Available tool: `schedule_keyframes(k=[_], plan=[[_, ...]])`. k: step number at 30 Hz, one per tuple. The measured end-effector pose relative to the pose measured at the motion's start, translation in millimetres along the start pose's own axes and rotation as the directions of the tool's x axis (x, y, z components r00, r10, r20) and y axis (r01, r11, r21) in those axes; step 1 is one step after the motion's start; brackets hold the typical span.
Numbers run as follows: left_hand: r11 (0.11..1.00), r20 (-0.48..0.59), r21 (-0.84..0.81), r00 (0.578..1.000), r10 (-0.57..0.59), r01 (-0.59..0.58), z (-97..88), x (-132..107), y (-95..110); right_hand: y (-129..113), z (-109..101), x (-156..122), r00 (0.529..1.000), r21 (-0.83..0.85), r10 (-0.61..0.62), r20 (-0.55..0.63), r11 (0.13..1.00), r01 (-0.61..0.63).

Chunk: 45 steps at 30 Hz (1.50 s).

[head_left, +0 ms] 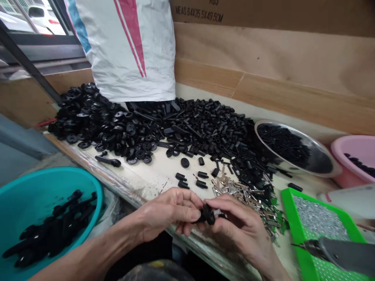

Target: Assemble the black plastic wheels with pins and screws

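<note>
Just past the table's front edge, my left hand (172,210) and my right hand (241,224) meet around a black plastic part with a round disc (208,214). My left fingers pinch its left end, while thumb and fingers of my right hand close on the other side. A small shiny metal bit shows beside the disc. Behind my hands lie several short black cylinders with pegs (201,183). Close to my right hand is a heap of thin metal strips (249,195). My fingers cover part of what I hold.
Black discs (117,128) and short black tubes (216,121) are heaped below a white sack (134,50). A teal basin (98,187) with black parts stands left. At right are a steel bowl (331,166), pink basin (340,152), green tray (288,195) of small screws, and power screwdriver (345,253).
</note>
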<state>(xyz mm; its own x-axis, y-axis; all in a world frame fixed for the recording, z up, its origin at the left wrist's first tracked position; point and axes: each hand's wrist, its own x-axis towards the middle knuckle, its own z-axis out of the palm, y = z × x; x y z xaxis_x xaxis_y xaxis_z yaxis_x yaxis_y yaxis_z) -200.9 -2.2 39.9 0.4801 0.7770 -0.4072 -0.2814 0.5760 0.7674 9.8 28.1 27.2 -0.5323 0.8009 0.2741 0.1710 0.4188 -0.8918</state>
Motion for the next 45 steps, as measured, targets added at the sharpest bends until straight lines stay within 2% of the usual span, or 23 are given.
schedule_keyframes(k=[5,9,11,15,19,25,31,35,41,45], plan=[[0.983,0.162,-0.177,0.987,-0.013,0.042,0.5,1,-7,-3,-4,1,0.995,0.056,-0.062,0.079,0.997,0.058],[0.990,0.075,-0.131,0.995,0.065,-0.054,3.7,1,-10,-5,-3,-1,0.994,0.021,-0.087,0.060,0.996,0.086],[0.991,0.068,-0.115,0.995,0.074,-0.065,4.4,0,-10,-4,-2,-2,0.995,0.003,-0.088,0.056,0.996,0.088],[0.991,0.093,-0.131,0.996,0.004,0.009,5.1,0,-8,-1,-2,-5,0.996,0.022,-0.032,0.081,0.999,0.030],[0.996,0.045,-0.052,0.997,-0.070,0.073,4.7,0,0,2,1,-7,0.999,0.058,0.035,0.005,0.998,-0.036],[0.987,0.086,-0.041,0.985,-0.149,0.153,0.4,4,5,3,3,-9,0.999,0.051,-0.003,0.038,0.999,0.001],[0.995,-0.017,-0.008,0.995,-0.102,0.102,4.2,5,0,0,5,-14,0.997,0.002,-0.008,0.071,1.000,0.008],[1.000,-0.008,-0.017,1.000,-0.025,0.025,3.0,3,-5,2,5,-17,0.998,-0.020,0.000,0.060,1.000,0.001],[0.999,0.025,-0.020,0.999,-0.033,0.034,-4.7,-3,-11,6,8,-15,0.999,-0.010,0.036,0.028,0.999,-0.036],[0.998,0.015,-0.059,0.999,-0.031,0.032,-8.1,-1,-14,8,9,-14,0.996,0.020,-0.008,0.086,1.000,0.006]])
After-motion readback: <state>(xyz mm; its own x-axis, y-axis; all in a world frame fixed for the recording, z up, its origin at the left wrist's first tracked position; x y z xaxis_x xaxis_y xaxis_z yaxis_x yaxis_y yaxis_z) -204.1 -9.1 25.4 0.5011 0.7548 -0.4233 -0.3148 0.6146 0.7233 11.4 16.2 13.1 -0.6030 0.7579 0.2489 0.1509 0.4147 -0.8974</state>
